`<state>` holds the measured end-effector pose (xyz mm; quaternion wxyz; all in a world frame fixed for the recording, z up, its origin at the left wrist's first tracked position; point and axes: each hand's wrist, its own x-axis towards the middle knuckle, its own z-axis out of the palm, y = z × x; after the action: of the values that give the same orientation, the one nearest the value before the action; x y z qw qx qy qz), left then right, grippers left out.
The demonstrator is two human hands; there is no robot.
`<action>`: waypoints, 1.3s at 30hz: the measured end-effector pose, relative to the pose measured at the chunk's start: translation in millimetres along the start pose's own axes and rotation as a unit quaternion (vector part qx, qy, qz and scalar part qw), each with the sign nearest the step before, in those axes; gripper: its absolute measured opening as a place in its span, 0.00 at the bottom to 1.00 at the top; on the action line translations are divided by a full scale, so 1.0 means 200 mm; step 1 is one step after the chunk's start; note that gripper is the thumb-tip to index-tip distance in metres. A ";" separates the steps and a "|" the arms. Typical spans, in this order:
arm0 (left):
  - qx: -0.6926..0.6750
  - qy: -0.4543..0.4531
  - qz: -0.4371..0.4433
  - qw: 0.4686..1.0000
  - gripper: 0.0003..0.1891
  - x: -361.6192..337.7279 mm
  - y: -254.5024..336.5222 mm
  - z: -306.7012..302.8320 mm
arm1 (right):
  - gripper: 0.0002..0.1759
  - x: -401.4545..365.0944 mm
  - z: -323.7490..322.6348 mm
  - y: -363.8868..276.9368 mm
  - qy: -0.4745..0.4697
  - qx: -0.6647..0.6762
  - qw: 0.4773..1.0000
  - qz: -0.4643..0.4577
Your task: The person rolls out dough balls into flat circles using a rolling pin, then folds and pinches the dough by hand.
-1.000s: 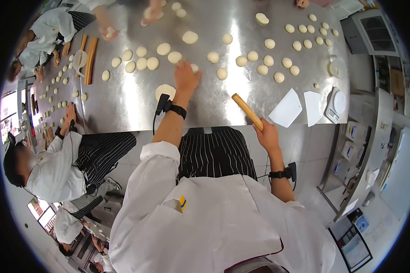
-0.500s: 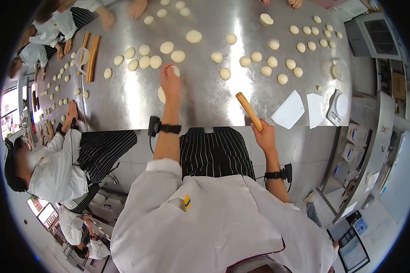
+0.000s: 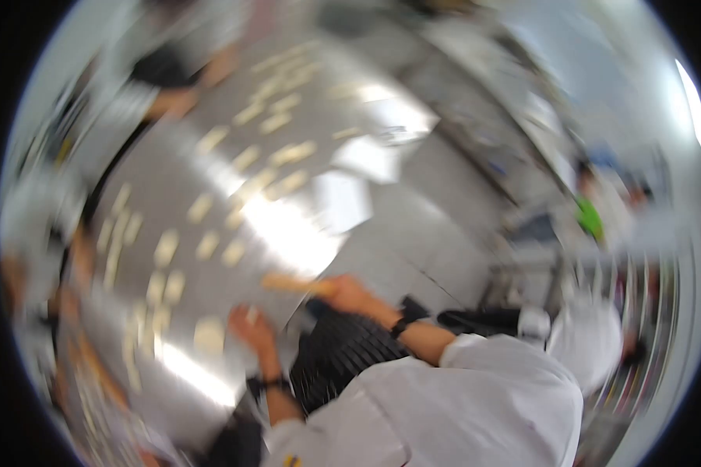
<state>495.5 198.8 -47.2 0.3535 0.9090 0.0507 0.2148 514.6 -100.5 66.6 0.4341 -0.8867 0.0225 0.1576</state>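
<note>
Counter [image 3: 216,290]: holds dough balls [image 3: 166,247]
Left hand [image 3: 253,328]: over counter, can't tell grip
Right hand [image 3: 349,295]: beside counter, grip tight on stick [image 3: 292,283]

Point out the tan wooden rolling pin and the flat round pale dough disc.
Tan wooden rolling pin [image 3: 292,283]: head view, middle of its exposed length.
Flat round pale dough disc [image 3: 209,335]: head view, blurred; middle of its upper face.

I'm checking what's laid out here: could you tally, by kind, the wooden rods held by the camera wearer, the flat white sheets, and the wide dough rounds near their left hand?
Wooden rod, in the right hand: 1
Flat white sheets: 2
Wide dough round, near the left hand: 1
Total: 4
</note>
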 end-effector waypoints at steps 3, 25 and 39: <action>0.112 -0.086 0.029 0.990 0.13 0.14 0.08 -0.04 | 0.12 -0.10 0.07 -0.03 0.016 0.016 1.000 -0.013; 0.064 -0.135 0.180 0.972 0.07 0.15 -0.01 -0.02 | 0.12 -0.71 -0.08 -0.02 0.078 -0.049 0.991 0.100; 0.082 -0.036 0.059 0.994 0.02 0.18 -0.04 0.01 | 0.13 -0.71 -0.01 0.08 0.029 -0.068 0.994 0.086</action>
<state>529.6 212.5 -40.8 0.2660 0.9435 0.0023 0.1977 376.3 -126.0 97.5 0.3569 -0.9132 0.1003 0.1691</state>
